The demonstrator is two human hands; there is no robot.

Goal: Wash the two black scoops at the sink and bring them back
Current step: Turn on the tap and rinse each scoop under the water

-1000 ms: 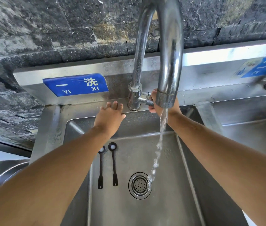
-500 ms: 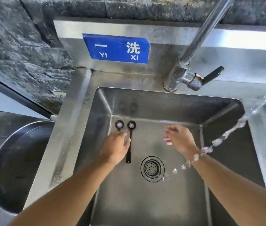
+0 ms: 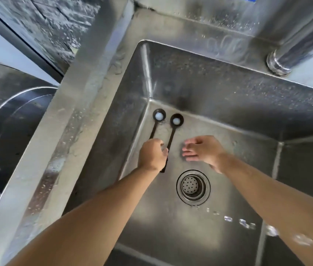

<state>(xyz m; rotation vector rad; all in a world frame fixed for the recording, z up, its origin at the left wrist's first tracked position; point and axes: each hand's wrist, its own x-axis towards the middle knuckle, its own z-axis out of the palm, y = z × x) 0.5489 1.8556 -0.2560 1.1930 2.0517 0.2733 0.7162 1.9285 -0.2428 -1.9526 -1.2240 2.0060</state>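
Two black scoops lie side by side on the floor of the steel sink (image 3: 228,104), bowls toward the back wall, each holding a pale drop of water. My left hand (image 3: 152,156) is curled over the lower handle of the left scoop (image 3: 159,115), hiding its end. The handle of the right scoop (image 3: 176,120) runs along the fingers of that hand, and its tip shows below the wrist. My right hand (image 3: 203,150) hovers just right of the scoops with its fingers spread, holding nothing.
The round drain strainer (image 3: 193,186) sits below my right hand. The faucet base (image 3: 278,62) stands on the back rim at the upper right. Water falls in drops (image 3: 247,225) across the lower right. A round steel tub (image 3: 8,141) lies beyond the left rim.
The view has tipped down and closer into the basin. My left hand has closed over the left scoop's handle. My right hand has moved left toward the scoops.
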